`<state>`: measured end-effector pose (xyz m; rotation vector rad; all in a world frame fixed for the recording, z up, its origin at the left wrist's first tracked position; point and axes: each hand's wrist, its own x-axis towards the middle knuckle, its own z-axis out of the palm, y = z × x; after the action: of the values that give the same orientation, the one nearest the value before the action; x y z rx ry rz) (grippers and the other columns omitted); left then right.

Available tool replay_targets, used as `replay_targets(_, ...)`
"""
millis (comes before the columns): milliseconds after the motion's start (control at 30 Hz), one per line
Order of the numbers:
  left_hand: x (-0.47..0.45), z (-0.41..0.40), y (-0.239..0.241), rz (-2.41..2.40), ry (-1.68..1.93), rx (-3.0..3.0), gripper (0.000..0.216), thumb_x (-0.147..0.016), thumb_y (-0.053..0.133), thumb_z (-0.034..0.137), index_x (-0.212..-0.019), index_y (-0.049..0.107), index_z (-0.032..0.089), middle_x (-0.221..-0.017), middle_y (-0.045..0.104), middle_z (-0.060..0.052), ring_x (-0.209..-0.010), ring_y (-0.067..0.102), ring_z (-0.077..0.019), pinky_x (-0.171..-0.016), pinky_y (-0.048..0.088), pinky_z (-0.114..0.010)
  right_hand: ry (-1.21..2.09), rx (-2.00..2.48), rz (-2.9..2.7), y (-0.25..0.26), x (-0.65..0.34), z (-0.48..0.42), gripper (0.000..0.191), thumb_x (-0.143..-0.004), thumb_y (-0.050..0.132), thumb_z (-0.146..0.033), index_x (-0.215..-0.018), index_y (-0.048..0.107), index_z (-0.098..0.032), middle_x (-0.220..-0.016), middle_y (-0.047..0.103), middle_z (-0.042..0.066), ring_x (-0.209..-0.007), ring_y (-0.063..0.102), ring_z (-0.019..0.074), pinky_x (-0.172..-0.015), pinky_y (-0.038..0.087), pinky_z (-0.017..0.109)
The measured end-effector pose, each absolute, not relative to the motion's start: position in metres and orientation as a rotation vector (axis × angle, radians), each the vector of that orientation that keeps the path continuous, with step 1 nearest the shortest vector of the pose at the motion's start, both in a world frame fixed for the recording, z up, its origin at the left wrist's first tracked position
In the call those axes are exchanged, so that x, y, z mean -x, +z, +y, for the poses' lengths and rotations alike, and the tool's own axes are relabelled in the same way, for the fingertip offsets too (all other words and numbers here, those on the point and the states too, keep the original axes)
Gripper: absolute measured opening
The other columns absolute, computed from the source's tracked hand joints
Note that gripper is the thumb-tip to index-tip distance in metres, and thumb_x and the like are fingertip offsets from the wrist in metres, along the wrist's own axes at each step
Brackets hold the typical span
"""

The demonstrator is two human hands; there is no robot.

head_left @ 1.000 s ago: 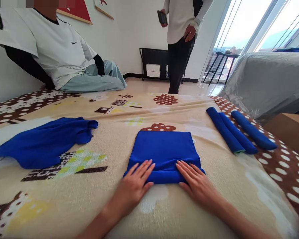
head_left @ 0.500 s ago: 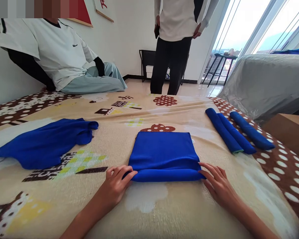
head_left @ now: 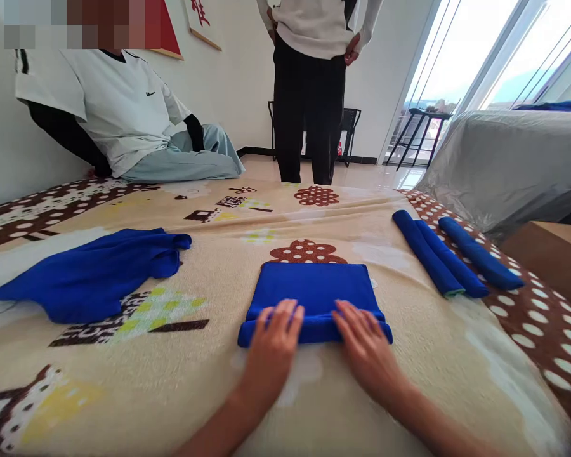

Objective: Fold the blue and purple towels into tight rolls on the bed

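A blue towel [head_left: 316,287] lies in front of me on the bed, its near edge rolled up and its far part flat. My left hand [head_left: 273,333] rests on the left half of the roll, fingers stretched out over it. On the right half lies my right hand [head_left: 364,336], fingers also extended and flat. Neither hand grips the cloth. To the left is a crumpled blue towel [head_left: 90,273]. Several rolled blue towels lie at the right, among them one roll [head_left: 428,254] with a greenish end and another roll [head_left: 480,254] farther right.
A patterned blanket [head_left: 209,381] covers the bed. One person [head_left: 124,114] sits at its far left, and another person [head_left: 309,95] stands beyond the far edge. A plastic-covered piece of furniture [head_left: 514,158] and a cardboard box [head_left: 552,254] are at the right. A stool [head_left: 421,136] stands by the window.
Both my hands have let go of the roll's ends and moved inward onto its top. The towel's flat part looks shorter. The standing person has shifted left in view.
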<state>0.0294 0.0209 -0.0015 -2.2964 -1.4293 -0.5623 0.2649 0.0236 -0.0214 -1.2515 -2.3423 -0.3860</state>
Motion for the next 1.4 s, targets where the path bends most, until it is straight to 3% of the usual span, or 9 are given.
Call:
replay_targets(167, -0.029, 0.029, -0.01, -1.299, -0.405, 2.597, 0.056, -0.104, 0.04, 0.044, -0.154, 0.036, 0.02, -0.157, 0.044, -0.005, -0.143, 0.043, -0.021, -0.113, 0.031, -0.039, -0.161, 1.185, -2.545, -0.022, -0.267, 0.027, 0.065, -0.101, 0.047, -0.045, -0.156, 0.031, -0.015, -0.157, 0.04, 0.009, -0.146, 0.038, 0.024, -0.116, 0.038, 0.045)
replay_targets(267, 0.026, 0.031, -0.016, -1.471, -0.326, 2.567, 0.064, -0.102, 0.042, 0.055, -0.157, 0.029, 0.025, -0.159, 0.042, -0.004, -0.142, 0.044, -0.0222, -0.112, 0.031, -0.042, -0.183, 1.332, -2.472, -0.03, -0.315, 0.029, 0.069, -0.101, 0.048, -0.048, -0.159, 0.026, -0.018, -0.157, 0.041, 0.009, -0.144, 0.042, 0.0238, -0.114, 0.041, 0.046)
replay_targets(467, 0.084, 0.025, -0.02, -1.442, -0.35, 2.517, 0.06, -0.104, 0.043, 0.044, -0.158, 0.023, 0.03, -0.154, 0.048, -0.005, -0.14, 0.047, -0.0257, -0.116, 0.017, -0.049, -0.285, 1.391, -2.494, -0.037, -0.363, 0.025, 0.067, -0.103, 0.044, -0.046, -0.161, 0.018, -0.024, -0.157, 0.04, 0.008, -0.143, 0.043, 0.0243, -0.112, 0.039, 0.049)
replay_targets(567, 0.073, 0.021, -0.013, -1.322, -0.438, 2.464, 0.057, -0.102, 0.043, 0.025, -0.157, 0.029, 0.027, -0.153, 0.049, -0.008, -0.141, 0.046, -0.0273, -0.117, 0.015, -0.05, -0.388, 1.383, -2.49, -0.028, -0.353, 0.022, 0.066, -0.103, 0.045, -0.039, -0.161, 0.019, -0.022, -0.161, 0.032, 0.011, -0.148, 0.035, 0.0275, -0.114, 0.034, 0.051)
replay_targets(667, 0.059, 0.016, -0.004, -1.15, -0.418, 2.581, 0.065, -0.095, 0.038, 0.006, -0.157, 0.029, 0.021, -0.155, 0.048, -0.007, -0.144, 0.042, -0.0215, -0.117, 0.02, -0.042, -0.369, 1.277, -2.577, -0.019, -0.337, 0.017, 0.064, -0.102, 0.042, -0.023, -0.161, 0.017, -0.021, -0.162, 0.029, 0.008, -0.15, 0.031, 0.0226, -0.117, 0.029, 0.045)
replay_targets(867, 0.068, 0.013, -0.009, -1.258, -0.395, 2.663, 0.057, -0.098, 0.052, 0.025, -0.153, 0.036, 0.019, -0.151, 0.052, -0.008, -0.136, 0.049, -0.0214, -0.11, 0.032, -0.036, -0.165, 1.286, -2.54, -0.026, -0.339, 0.018, 0.059, -0.103, 0.045, -0.036, -0.158, 0.026, -0.023, -0.152, 0.049, 0.008, -0.136, 0.05, 0.0216, -0.108, 0.039, 0.042)
replay_targets(1200, 0.064, 0.06, 0.033, -1.642, -0.325, 2.73, 0.03, -0.099, 0.046, 0.027, -0.127, 0.059, 0.025, -0.121, 0.071, -0.003, -0.105, 0.067, -0.0202, -0.094, 0.049, -0.035, 0.02, 1.454, -2.434, -0.001, -0.343, 0.07, 0.029, -0.105, 0.038, -0.032, -0.125, 0.057, -0.023, -0.11, 0.071, 0.006, -0.1, 0.065, 0.0188, -0.093, 0.047, 0.039)
replay_targets(1300, 0.036, 0.072, 0.036, -1.737, -0.355, 2.545, 0.034, -0.097, 0.04, 0.016, -0.12, 0.064, 0.019, -0.117, 0.072, -0.013, -0.11, 0.065, -0.0287, -0.099, 0.045, -0.05, -0.12, 1.546, -2.338, -0.001, -0.318, 0.081, 0.033, -0.102, 0.036, -0.02, -0.122, 0.062, -0.015, -0.121, 0.067, 0.017, -0.111, 0.062, 0.0288, -0.099, 0.041, 0.052)
replay_targets(1400, -0.007, 0.072, 0.023, -1.673, -0.396, 2.484, 0.05, -0.092, 0.033, 0.004, -0.136, 0.056, 0.011, -0.141, 0.057, -0.022, -0.135, 0.05, -0.0327, -0.111, 0.032, -0.058, -0.189, 1.477, -2.361, -0.008, -0.276, 0.079, 0.045, -0.1, 0.032, -0.012, -0.139, 0.053, -0.012, -0.147, 0.051, 0.018, -0.136, 0.047, 0.0299, -0.113, 0.031, 0.053)
